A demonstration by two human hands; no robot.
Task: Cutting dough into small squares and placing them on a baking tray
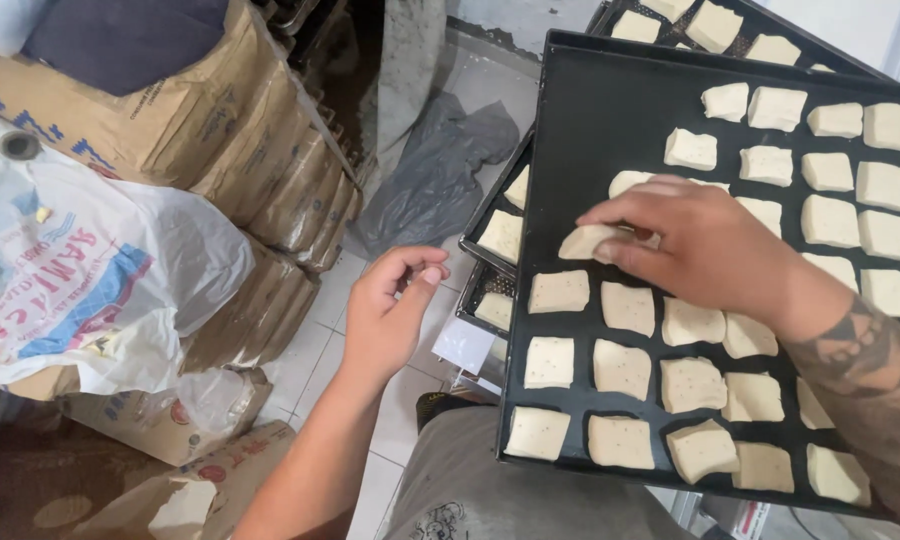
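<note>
A black baking tray (570,110) rests on my lap, covered with several pale square dough pieces (620,368) in rows. My right hand (710,245) reaches across it from the right and pinches one dough piece (582,242) just above the tray's upper left area. My left hand (390,310) hangs in the air to the left of the tray, fingers curled toward the thumb with nothing seen in them. More trays of dough (505,235) lie stacked underneath and another tray (710,25) sits beyond.
Stacked brown paper sacks (240,150) fill the left side, with a white plastic bag (90,270) in front of them. A grey plastic sheet (440,170) lies on the white tiled floor (310,360) between the sacks and the trays.
</note>
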